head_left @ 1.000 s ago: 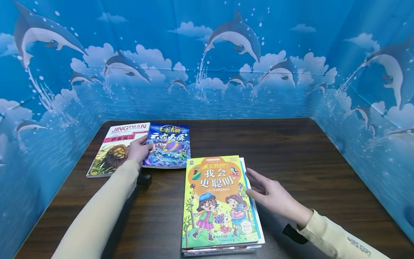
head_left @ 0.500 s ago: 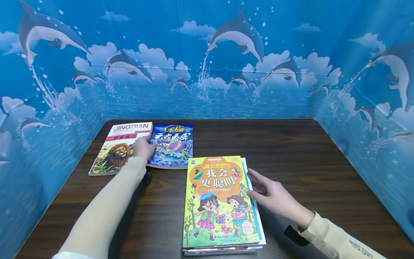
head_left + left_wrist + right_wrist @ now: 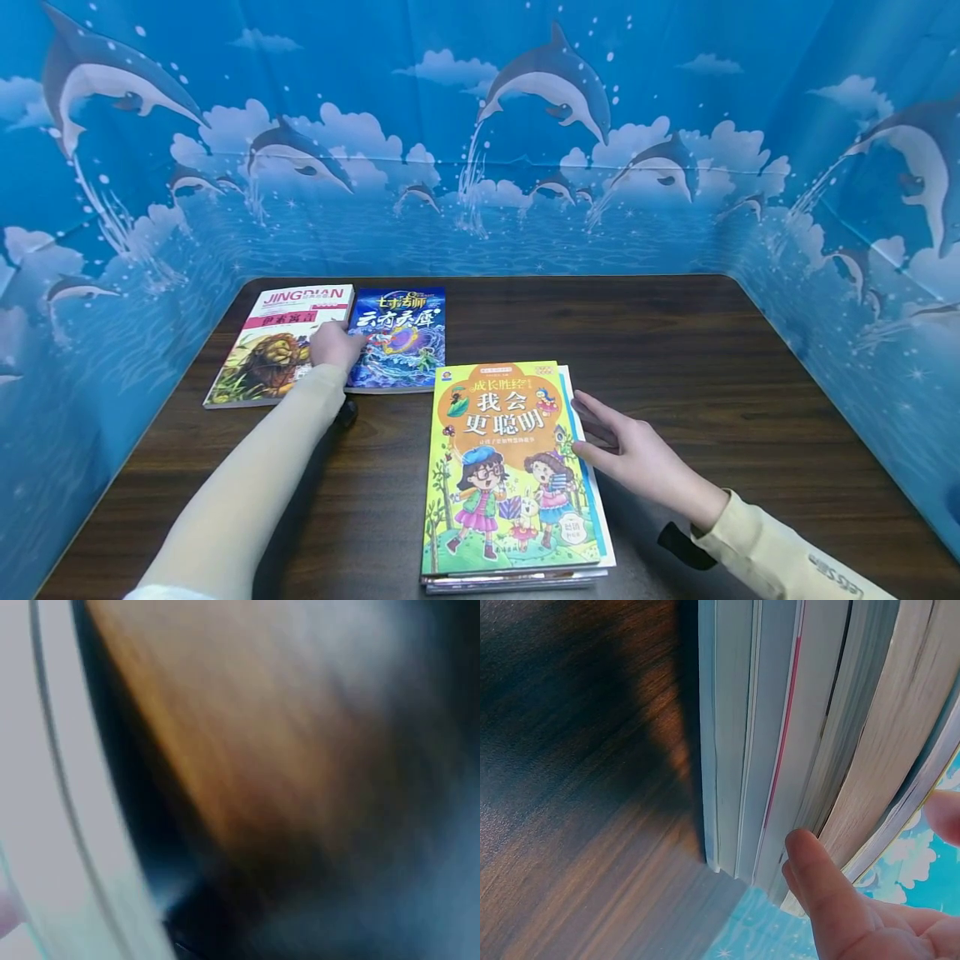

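Note:
My left hand (image 3: pixel 334 343) lies where two books meet at the far left, its thumb touching the blue book (image 3: pixel 405 362). The hand's back hides its other fingers. Beside it is a white book (image 3: pixel 255 367) with a lion on the cover. The left wrist view is blurred, with a pale book edge (image 3: pixel 67 787) down its left side. My right hand (image 3: pixel 633 458) rests against the right side of a book stack (image 3: pixel 517 500) topped by a yellow-orange children's book. In the right wrist view, straight fingers (image 3: pixel 817 877) touch the page edges (image 3: pixel 772 750).
A dark brown wooden table (image 3: pixel 675 333) bears the books. Around its back and sides hangs a blue curtain (image 3: pixel 375 208) printed with dolphins. A corner of the stack comes close to the blue book's lower right corner.
The blue book's lower left corner has shifted slightly right with my left hand, and the book sits a little straighter. My right hand and the stack have stayed put.

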`<state>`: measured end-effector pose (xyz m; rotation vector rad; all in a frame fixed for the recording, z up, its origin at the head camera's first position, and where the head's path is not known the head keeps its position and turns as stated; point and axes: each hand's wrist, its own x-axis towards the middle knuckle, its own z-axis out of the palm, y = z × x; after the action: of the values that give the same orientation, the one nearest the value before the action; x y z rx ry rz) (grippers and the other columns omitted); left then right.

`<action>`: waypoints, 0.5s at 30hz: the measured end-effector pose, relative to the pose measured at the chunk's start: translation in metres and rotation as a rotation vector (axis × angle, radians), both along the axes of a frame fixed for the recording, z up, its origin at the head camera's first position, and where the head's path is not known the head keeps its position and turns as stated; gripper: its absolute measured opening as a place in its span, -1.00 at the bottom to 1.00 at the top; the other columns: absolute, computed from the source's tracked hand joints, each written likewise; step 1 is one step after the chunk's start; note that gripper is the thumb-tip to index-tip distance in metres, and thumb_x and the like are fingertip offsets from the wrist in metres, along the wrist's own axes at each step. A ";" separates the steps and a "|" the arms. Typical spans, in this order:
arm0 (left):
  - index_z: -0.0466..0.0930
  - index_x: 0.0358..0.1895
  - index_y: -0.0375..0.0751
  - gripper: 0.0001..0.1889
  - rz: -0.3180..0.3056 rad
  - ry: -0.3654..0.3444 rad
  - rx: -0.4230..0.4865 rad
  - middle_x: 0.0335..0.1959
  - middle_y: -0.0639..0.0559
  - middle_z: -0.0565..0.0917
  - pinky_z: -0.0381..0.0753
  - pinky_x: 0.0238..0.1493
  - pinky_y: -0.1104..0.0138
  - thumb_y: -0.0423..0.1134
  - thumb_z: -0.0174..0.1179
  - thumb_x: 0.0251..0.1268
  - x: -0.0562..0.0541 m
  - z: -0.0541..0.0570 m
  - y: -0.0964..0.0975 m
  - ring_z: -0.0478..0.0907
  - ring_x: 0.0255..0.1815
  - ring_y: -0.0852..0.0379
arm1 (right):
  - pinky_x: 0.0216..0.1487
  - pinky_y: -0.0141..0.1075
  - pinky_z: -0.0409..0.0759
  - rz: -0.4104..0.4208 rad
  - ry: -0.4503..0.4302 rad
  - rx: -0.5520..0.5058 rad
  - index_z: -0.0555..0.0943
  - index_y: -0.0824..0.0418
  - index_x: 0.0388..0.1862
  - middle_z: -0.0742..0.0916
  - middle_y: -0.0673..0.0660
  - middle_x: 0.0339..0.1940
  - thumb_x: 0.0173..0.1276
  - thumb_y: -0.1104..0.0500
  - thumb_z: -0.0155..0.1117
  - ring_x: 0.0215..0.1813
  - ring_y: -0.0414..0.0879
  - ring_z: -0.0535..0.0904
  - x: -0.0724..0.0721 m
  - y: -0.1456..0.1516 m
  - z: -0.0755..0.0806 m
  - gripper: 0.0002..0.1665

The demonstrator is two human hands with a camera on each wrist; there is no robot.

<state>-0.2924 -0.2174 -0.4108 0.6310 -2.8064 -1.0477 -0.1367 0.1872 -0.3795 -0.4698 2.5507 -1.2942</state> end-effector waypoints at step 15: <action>0.30 0.33 -0.42 -0.37 -0.054 0.073 0.080 0.25 -0.33 0.45 0.30 0.34 0.05 -0.09 0.12 0.30 0.005 0.020 0.010 0.35 0.32 -0.20 | 0.09 -0.12 0.57 0.005 -0.003 -0.001 0.12 0.27 0.49 0.37 0.26 0.42 0.28 -0.01 0.31 0.32 0.17 0.41 0.000 0.000 0.001 -0.08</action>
<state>-0.2873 -0.2074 -0.3904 0.5166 -2.7450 -1.1733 -0.1362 0.1874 -0.3789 -0.4734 2.5449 -1.2935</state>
